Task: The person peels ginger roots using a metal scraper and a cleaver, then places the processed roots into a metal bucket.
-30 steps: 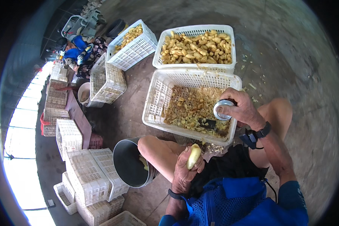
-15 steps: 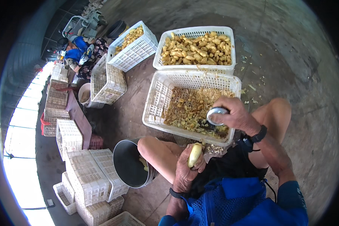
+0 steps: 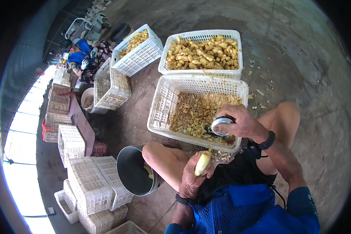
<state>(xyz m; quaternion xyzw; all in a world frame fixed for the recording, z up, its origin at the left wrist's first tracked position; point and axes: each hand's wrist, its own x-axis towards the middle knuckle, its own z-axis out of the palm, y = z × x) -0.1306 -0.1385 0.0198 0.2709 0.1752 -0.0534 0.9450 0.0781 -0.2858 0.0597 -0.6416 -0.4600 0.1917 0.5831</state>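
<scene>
My left hand (image 3: 192, 176) is wrapped round a smooth, pale yellow, oblong peeled vegetable (image 3: 202, 163), held upright over my lap. My right hand (image 3: 243, 123) grips a shiny silver, rounded tool (image 3: 221, 126); its working end is hidden and its exact kind cannot be made out. The tool is over the near right part of a white plastic crate (image 3: 155, 111), apart from the vegetable. Brown and yellowish peelings (image 3: 185, 117) cover much of the crate's bottom. Just beyond it, another white crate (image 3: 165, 73) is heaped with knobbly, yellow-brown unpeeled vegetables (image 3: 204, 53).
A grey bucket (image 3: 123, 171) with a few pale pieces stands left of my knee. Stacked white crates (image 3: 85, 181) are further left. At the upper left, a person (image 3: 80, 56) in blue sits near a filled crate (image 3: 142, 52). Scraps litter the floor right of the crates.
My right hand and the tool have moved slightly left and down, nearer my left hand. The vegetable has shifted only a little.
</scene>
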